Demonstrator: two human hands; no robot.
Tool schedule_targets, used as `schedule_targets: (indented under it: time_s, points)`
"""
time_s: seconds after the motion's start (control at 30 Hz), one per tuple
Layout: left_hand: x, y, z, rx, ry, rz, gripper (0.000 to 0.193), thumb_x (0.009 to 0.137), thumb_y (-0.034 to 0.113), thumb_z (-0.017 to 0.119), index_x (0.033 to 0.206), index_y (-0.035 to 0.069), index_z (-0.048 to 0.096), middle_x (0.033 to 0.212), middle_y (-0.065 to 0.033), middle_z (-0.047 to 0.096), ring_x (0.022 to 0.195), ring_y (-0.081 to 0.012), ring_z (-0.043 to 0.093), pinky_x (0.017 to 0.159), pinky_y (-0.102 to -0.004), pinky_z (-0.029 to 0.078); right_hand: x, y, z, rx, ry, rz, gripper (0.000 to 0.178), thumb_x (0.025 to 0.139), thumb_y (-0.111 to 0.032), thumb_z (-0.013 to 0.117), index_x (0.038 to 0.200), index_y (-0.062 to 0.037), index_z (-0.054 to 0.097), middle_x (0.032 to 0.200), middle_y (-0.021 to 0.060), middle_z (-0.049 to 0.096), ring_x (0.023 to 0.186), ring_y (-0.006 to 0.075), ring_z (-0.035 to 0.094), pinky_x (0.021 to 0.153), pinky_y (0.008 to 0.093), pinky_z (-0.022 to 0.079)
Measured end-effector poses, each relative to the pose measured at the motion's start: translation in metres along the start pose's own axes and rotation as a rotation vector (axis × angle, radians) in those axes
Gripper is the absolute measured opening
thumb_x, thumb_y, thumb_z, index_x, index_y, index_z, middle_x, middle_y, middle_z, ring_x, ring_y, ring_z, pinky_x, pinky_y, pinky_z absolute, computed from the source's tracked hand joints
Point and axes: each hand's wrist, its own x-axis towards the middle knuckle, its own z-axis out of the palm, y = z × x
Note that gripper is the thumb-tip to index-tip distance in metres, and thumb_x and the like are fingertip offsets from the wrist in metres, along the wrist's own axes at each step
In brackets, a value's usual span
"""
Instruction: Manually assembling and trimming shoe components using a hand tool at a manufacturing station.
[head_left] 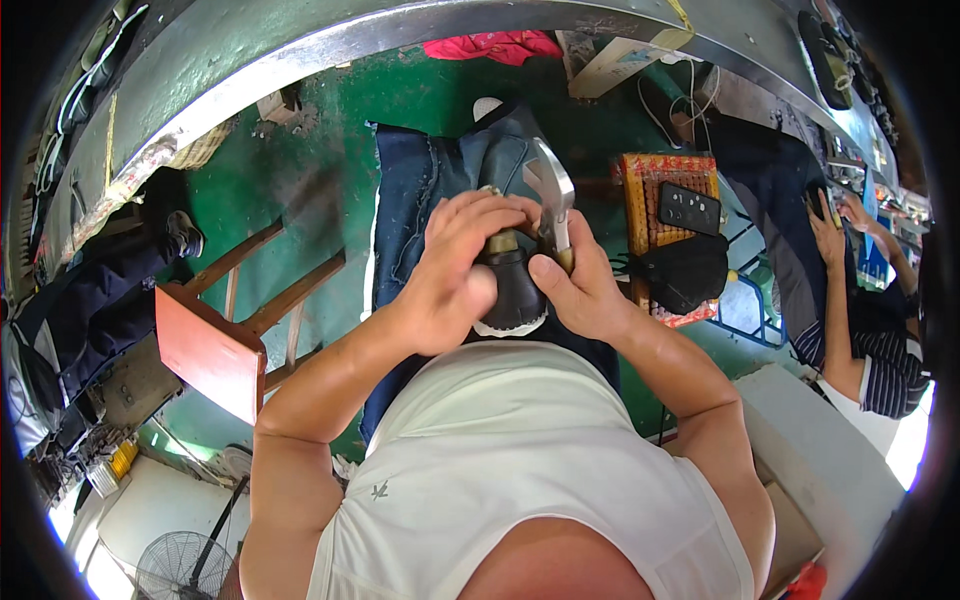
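White vest [510,420], black shoe [518,292] between hands [455,255] [592,288], silver-headed tool [556,190] in right.

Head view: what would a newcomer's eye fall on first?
Probably the shiny metal tool jutting up from the right hand, near the picture's centre. Just below it, by the left hand, is a black shoe-like piece. Off to the left, a reddish wooden stool stands out against the green floor.
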Motion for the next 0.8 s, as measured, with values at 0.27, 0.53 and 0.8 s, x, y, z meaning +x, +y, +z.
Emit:
schedule_targets:
  time_s: [0.27, 0.53, 0.8]
  points:
    - [0.012, -0.009, 0.024, -0.086, 0.129, -0.124, 0.048, 0.11, 0.036, 0.032, 0.101, 0.0, 0.062, 0.108, -0.011, 0.063, 0.111, -0.0309, 0.049, 0.101, -0.0416, 0.038, -0.018, 0.025, 0.033, 0.04, 0.239, -0.214, 0.041, 0.102, -0.012, 0.046, 0.136, 0.0057, 0.033, 0.154, 0.0325, 0.035, 0.138, 0.0335, 0.044, 0.114, 0.0415, 0.032]
    - [0.037, -0.033, 0.019, -0.311, -0.013, -0.277, 0.048, 0.111, 0.038, 0.033, 0.106, 0.0, 0.063, 0.105, -0.0124, 0.064, 0.098, -0.0182, 0.058, 0.091, -0.0331, 0.047, -0.013, 0.023, 0.008, 0.065, 0.147, -0.02, 0.064, 0.089, -0.032, 0.079, 0.13, -0.0035, 0.04, 0.153, 0.0255, 0.042, 0.129, 0.031, 0.053, 0.105, 0.0407, 0.043]
    - [0.022, -0.064, 0.043, -0.589, 0.666, -0.307, 0.032, 0.11, 0.021, 0.038, 0.123, -0.001, 0.057, 0.12, -0.0095, 0.062, 0.115, -0.016, 0.054, 0.101, -0.0337, 0.044, 0.02, -0.023, -0.029, -0.279, -0.039, 0.0, 0.074, 0.067, -0.021, 0.091, 0.121, -0.0047, 0.044, 0.148, 0.0208, 0.048, 0.116, 0.0314, 0.062, 0.096, 0.0391, 0.05]
